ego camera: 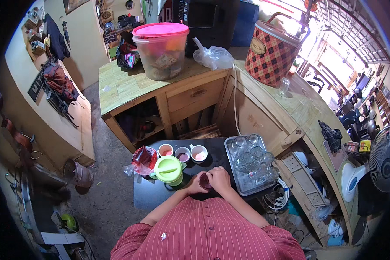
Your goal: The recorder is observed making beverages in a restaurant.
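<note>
My left hand [195, 185] is wrapped around a drinking glass [205, 182] with dark red contents, close to my body at the dark tabletop [149, 193]. At its right rim, my right hand [220, 179] has its fingers bent down; anything between them is hidden. Left of the glass stands a pitcher [168, 170] with a light green lid. Behind the pitcher are three cups: one [165, 150], a second [182, 154] and a white mug [199, 153], with reddish contents. A red packet [145, 158] lies in a bowl [154, 154] at the left.
A metal tray [243, 190] of several clear glasses [256, 152] sits at the right. Behind runs a wooden counter [120, 84] with a pink-lidded tub [162, 55], a plastic bag [213, 57] and a plaid cooler jug [269, 53]. A fan [385, 162] stands far right.
</note>
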A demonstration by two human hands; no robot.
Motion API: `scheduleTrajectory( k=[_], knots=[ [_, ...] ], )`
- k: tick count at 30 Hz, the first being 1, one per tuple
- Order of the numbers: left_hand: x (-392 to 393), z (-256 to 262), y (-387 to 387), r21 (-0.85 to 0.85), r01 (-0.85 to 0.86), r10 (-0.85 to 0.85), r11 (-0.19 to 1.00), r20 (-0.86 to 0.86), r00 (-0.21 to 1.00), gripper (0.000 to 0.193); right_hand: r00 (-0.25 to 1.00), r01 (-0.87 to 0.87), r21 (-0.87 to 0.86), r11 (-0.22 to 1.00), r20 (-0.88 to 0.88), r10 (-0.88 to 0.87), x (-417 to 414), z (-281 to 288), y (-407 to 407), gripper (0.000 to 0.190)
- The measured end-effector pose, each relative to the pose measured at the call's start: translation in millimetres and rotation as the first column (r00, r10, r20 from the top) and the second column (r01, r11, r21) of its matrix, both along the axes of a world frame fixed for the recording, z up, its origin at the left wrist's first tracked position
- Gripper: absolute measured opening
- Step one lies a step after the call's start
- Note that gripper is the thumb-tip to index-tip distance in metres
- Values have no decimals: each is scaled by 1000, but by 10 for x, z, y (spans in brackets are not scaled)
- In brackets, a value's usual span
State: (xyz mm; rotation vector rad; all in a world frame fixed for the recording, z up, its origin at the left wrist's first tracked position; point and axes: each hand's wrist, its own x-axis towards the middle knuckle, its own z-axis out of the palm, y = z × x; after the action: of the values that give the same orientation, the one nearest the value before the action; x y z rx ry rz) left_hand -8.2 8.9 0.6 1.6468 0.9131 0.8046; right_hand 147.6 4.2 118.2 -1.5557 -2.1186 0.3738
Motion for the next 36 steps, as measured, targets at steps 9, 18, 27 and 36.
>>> scheduleTrajectory(
  k=[9,18,27,36],
  knots=[
    [1,13,-11,25,1,-3,1000,76,997,90,996,53,42,998,-72,-50,-30,119,-27,20],
    [16,24,-3,-15,11,-10,1000,58,998,88,999,7,-90,996,51,-2,37,-33,-28,16],
    [13,-73,6,10,0,0,1000,55,998,90,999,-5,-62,998,-48,2,31,-56,-55,16],
    [5,-60,4,11,-1,0,1000,71,997,90,982,55,78,995,-186,-40,7,-22,-32,20]
  ],
)
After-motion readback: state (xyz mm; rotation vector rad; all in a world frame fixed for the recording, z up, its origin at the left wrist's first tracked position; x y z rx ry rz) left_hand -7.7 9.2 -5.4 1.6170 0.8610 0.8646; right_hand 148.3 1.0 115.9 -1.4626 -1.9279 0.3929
